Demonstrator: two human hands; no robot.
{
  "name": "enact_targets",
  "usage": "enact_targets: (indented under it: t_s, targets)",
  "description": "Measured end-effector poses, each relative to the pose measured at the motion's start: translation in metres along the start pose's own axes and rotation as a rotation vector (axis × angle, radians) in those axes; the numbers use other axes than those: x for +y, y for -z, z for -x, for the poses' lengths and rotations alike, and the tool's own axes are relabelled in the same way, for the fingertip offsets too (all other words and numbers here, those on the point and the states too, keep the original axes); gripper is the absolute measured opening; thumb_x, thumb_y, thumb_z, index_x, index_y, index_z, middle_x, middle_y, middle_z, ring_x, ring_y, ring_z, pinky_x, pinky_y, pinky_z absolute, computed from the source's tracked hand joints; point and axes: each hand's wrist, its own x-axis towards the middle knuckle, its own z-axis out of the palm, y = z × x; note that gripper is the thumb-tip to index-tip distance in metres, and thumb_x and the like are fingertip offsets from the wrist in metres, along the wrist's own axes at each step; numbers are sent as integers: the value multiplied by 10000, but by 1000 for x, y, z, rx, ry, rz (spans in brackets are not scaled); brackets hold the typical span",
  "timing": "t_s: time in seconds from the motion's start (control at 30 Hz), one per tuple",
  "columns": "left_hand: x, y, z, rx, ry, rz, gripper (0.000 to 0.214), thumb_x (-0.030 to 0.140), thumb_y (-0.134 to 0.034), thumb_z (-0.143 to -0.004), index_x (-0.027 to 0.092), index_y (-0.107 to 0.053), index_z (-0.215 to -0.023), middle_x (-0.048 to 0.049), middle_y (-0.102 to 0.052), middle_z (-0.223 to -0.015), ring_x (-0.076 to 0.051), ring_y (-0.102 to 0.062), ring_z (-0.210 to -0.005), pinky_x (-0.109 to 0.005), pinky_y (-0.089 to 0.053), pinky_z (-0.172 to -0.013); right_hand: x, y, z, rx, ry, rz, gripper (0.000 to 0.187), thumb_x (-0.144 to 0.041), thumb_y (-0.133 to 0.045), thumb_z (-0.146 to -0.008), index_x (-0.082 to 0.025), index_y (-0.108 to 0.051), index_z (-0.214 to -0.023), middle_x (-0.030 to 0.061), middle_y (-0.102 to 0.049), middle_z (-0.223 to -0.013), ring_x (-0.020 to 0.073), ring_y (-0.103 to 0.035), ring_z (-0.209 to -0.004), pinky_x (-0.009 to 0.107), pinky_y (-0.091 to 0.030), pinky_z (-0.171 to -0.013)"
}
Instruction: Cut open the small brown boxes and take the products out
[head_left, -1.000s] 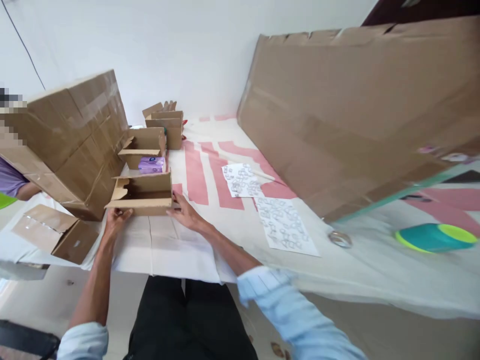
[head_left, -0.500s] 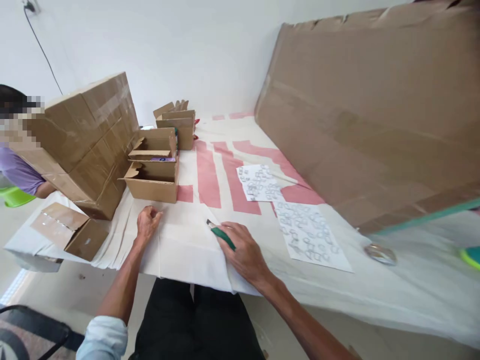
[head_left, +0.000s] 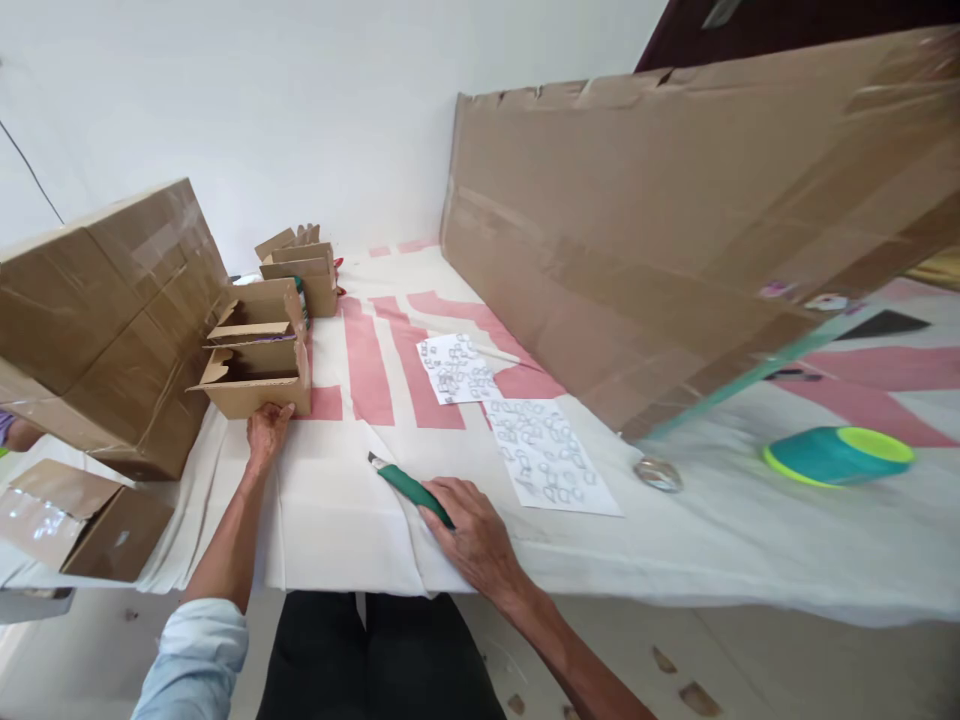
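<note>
My right hand (head_left: pixel 472 530) is closed round the rear end of a green utility knife (head_left: pixel 409 488). Its dark tip points away to the left, low over the white cloth. My left hand (head_left: pixel 268 432) has its fingers bent against the lower front edge of a small open cardboard box (head_left: pixel 259 396); part of the fingertips is hidden. Directly behind that box stands a second open box (head_left: pixel 255 305), and another one (head_left: pixel 315 275) sits farther back. Two printed sheets (head_left: pixel 551 450) overlap on the cloth beyond my right hand.
Large taped cartons stand at the left (head_left: pixel 97 320) and right (head_left: pixel 637 230). A smaller carton (head_left: pixel 82 520) lies near the left edge. A tape roll (head_left: pixel 658 474) and a teal-and-yellow container (head_left: pixel 832 455) are on the right. Pink patches mark the white tablecloth (head_left: pixel 337 545).
My left hand has moved forward to the small box's front edge. More of the knife shows ahead of my right hand. The view has turned right, bringing the teal container into full view.
</note>
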Motion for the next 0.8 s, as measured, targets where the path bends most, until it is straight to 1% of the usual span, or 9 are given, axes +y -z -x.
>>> enact_targets:
  t_s: [0.2, 0.4, 0.5, 0.6, 0.67, 0.7, 0.73, 0.8]
  targets:
    - [-5, 0, -15, 0, -40, -2, 409, 607, -659, -845, 234, -678, -677, -74, -737, -743, -274, -675, -795, -350, -480, -753, -2, 1, -1, 18, -15, -8, 255, -283, -560, -1053, -218, -717, -1243, 119, -761, -1127, 294, -695, -1028, 433, -559, -875]
    - [-2, -5, -26, 9, -62, 7, 413, 613, -646, -844, 234, -662, -681, -67, -727, -728, -247, -648, -757, -328, -462, -722, -5, 5, -4, 21, 4, -1, 262, -267, -573, -1037, -217, -695, -1263, 115, -759, -1127, 299, -695, -1033, 437, -570, -874]
    - [0, -7, -26, 20, -61, 16, 407, 610, -643, -844, 236, -648, -683, -64, -716, -717, -246, -644, -750, -329, -457, -717, -7, 6, -1, -5, 5, 25, 306, -273, -597, -1008, -219, -689, -1294, 120, -760, -1131, 312, -697, -1032, 443, -569, -857]
    - [0, -9, -20, 24, -54, 30, 386, 596, -647, -845, 238, -647, -702, -64, -721, -740, -247, -640, -748, -337, -452, -720, -8, 11, -8, -66, -46, -17, 267, -282, -570, -1007, -228, -707, -1230, 100, -756, -1047, 299, -702, -939, 429, -565, -808]
    - [-1, -10, -14, 16, -60, 48, 349, 573, -654, -853, 243, -666, -738, -58, -735, -772, -248, -652, -774, -340, -461, -745, -6, 17, -30, -92, -125, -162, 244, -327, -528, -1032, -234, -708, -1166, 79, -745, -1000, 272, -704, -880, 401, -567, -782]
    - [-2, -10, -11, 11, -67, 59, 325, 555, -657, -856, 246, -672, -757, -53, -740, -783, -247, -660, -788, -341, -468, -763, -4, 20, -49, -96, -182, -257, 251, -362, -508, -1044, -236, -707, -1129, 68, -736, -971, 257, -703, -853, 383, -568, -768]
    - [-3, -10, -8, 6, -75, 72, 296, 534, -660, -858, 249, -677, -779, -47, -745, -793, -246, -668, -803, -341, -476, -782, -1, 23, -73, -93, -250, -349, 268, -400, -490, -1054, -240, -704, -1068, 56, -727, -932, 246, -697, -829, 368, -565, -754]
    - [-4, -10, -3, 2, -91, 103, 241, 490, -660, -857, 252, -676, -831, -42, -761, -833, -241, -686, -833, -341, -493, -821, 7, 23, -133, -80, -405, -460, 301, -453, -516, -1040, -236, -682, -914, 23, -665, -767, 220, -639, -716, 334, -526, -668]
